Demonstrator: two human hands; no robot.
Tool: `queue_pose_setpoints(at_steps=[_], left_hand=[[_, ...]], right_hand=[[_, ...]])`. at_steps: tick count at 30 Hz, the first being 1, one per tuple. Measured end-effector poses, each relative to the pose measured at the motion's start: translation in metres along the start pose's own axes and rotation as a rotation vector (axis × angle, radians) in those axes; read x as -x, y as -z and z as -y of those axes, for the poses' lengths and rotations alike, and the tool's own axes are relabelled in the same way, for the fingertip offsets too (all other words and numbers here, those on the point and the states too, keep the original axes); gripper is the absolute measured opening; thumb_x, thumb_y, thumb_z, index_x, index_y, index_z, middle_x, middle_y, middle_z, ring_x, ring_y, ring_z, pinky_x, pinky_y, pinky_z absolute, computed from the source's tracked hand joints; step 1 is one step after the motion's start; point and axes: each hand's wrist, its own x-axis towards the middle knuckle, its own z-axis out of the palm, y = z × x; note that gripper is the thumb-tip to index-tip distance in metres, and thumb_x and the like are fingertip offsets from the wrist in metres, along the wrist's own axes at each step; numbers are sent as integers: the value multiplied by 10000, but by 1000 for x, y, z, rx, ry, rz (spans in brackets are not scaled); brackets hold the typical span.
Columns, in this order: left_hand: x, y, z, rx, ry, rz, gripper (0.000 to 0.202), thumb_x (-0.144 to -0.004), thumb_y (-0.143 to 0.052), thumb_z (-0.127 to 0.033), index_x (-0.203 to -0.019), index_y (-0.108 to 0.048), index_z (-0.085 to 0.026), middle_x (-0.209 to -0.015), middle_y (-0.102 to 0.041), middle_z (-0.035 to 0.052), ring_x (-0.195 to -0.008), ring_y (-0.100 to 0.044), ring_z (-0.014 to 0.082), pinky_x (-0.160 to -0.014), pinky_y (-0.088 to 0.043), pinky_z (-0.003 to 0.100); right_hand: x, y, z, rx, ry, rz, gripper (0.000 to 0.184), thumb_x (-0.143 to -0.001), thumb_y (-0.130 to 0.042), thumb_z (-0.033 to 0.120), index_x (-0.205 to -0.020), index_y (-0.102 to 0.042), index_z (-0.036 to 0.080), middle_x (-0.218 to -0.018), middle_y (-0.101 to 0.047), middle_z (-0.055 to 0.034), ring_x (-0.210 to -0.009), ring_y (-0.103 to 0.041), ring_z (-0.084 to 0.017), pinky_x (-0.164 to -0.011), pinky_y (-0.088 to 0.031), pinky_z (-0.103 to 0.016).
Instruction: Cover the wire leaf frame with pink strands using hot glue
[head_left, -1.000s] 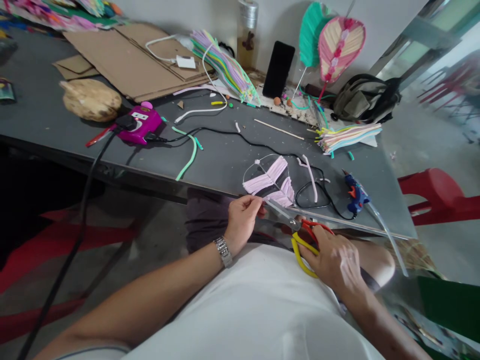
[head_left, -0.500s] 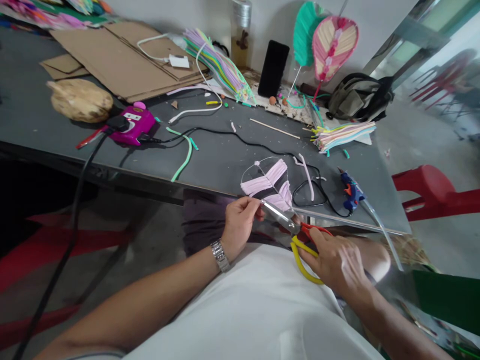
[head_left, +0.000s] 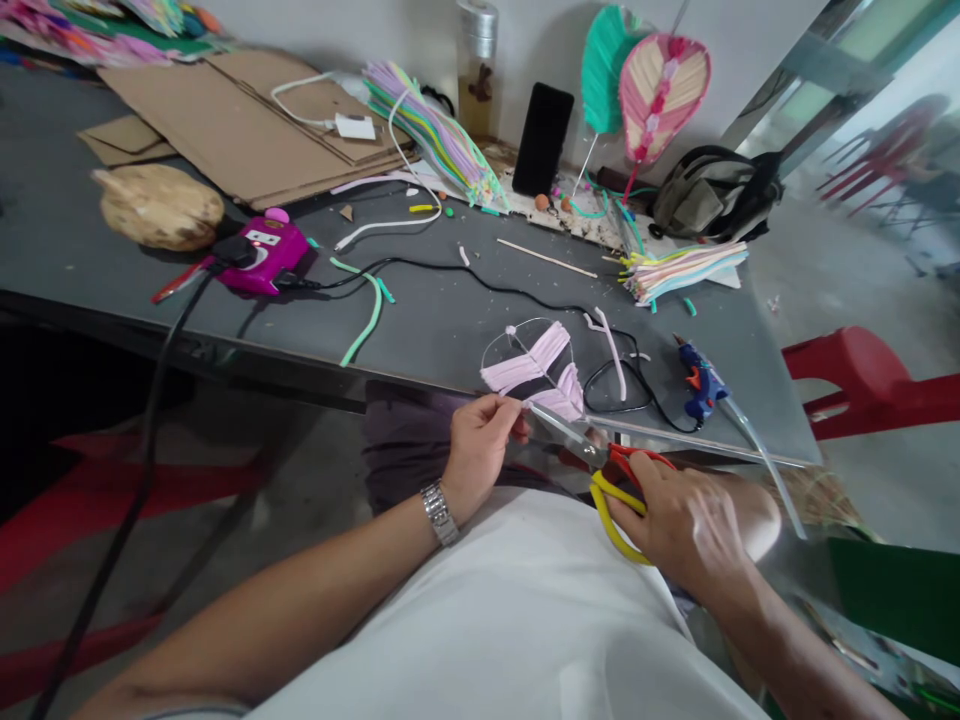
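Note:
My right hand (head_left: 679, 510) is closed round the handles of a pair of scissors (head_left: 574, 437), one loop red and the other yellow. The blades point left, their tips close to the fingertips of my left hand (head_left: 480, 445). Thumb and forefinger of that hand are pinched together; whatever lies between them is too small to make out. Just beyond, at the table's front edge, rests a leaf-shaped wire frame (head_left: 536, 365) partly covered with pale pink fuzzy strips. Loose pink pieces (head_left: 613, 355) lie to its right.
A blue glue gun (head_left: 701, 385) lies at the right, its black cord running to a purple power socket (head_left: 266, 250). Behind are bundles of pipe cleaners (head_left: 686, 272), a phone (head_left: 543, 140), cardboard (head_left: 255, 130) and two finished leaf shapes (head_left: 664, 95). A red chair (head_left: 855, 375) stands right.
The scissors and my right hand have shifted slightly right, and the blades look narrower than before. My left hand stays in nearly the same place.

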Motion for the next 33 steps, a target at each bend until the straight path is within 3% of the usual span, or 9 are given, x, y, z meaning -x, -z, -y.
queue_pose_setpoints(at_steps=[6, 13, 18, 22, 26, 29, 33], left_hand=[[1, 0, -1, -20, 0, 0, 242, -801, -680, -332, -623, -680, -168, -556, -641, -2, -495, -592, 121, -542, -435, 250], [1, 0, -1, -14, 7, 21, 228, -797, -676, -340, -650, -695, -166, -554, -641, -2, -500, -593, 127, -540, -448, 252], [1, 0, 0, -19, -11, 41, 240, -801, -664, -339, -631, -674, -169, -557, -640, 2, -502, -595, 131, -534, -453, 253], [0, 1, 1, -28, -15, 41, 225, -805, -654, -325, -649, -684, -165, -554, -636, 2, -501, -599, 130, -533, -437, 248], [-2, 7, 3, -28, 9, 29, 251, -801, -667, -352, -646, -684, -155, -563, -650, 17, -503, -606, 127, -508, -394, 233], [-4, 11, 5, -20, 86, 35, 313, -808, -687, -428, -695, -715, -137, -611, -695, 50, -531, -639, 141, -509, -397, 231], [-7, 9, 8, 10, 211, 77, 402, -762, -750, -525, -724, -717, -126, -647, -726, 78, -530, -662, 160, -506, -402, 238]], right_hand=[[3, -5, 1, -58, 11, 30, 338, -996, -506, 470, -824, -618, 202, -588, -648, -25, -493, -573, -172, -573, -267, -331], [13, -24, -10, -134, 21, 99, 317, -985, -529, 479, -885, -641, 200, -653, -699, -34, -514, -590, -171, -556, -248, -317], [15, -29, -15, -152, -21, 58, 278, -955, -540, 445, -862, -649, 206, -618, -688, -26, -477, -562, -160, -536, -267, -299], [14, -25, -16, -217, -270, -13, 290, -913, -568, 486, -801, -608, 221, -531, -601, 3, -442, -506, -153, -498, -290, -275], [18, -24, -23, -498, -576, -35, 337, -890, -632, 547, -779, -546, 241, -542, -557, 47, -453, -472, -128, -464, -327, -234], [24, -29, -31, -633, -648, -26, 394, -873, -664, 594, -754, -539, 240, -550, -560, 48, -469, -473, -124, -456, -339, -230], [29, -35, -36, -636, -687, -7, 426, -837, -696, 626, -740, -573, 230, -550, -597, 29, -474, -511, -137, -461, -343, -245]])
